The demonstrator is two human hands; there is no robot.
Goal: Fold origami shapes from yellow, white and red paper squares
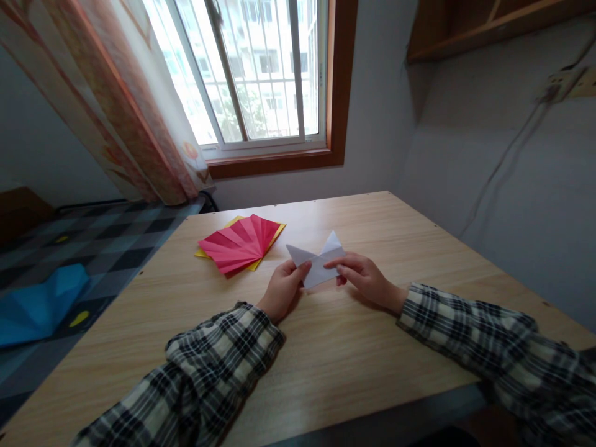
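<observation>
A folded white paper piece (pixel 318 261) with two pointed tips is held just above the wooden table (pixel 354 347), near its middle. My left hand (pixel 282 288) pinches its left side with thumb and fingers. My right hand (pixel 364 278) grips its right side, thumb on top. Both arms wear black-and-white plaid sleeves. To the left of the hands a red pleated paper fan (pixel 239 243) lies flat on a yellow sheet (pixel 270 245).
A blue folded paper shape (pixel 40 305) lies on a checkered surface left of the table. A window with a patterned curtain (pixel 125 105) is behind the table. A grey wall runs along the right side, with a wooden shelf (pixel 484 25) above.
</observation>
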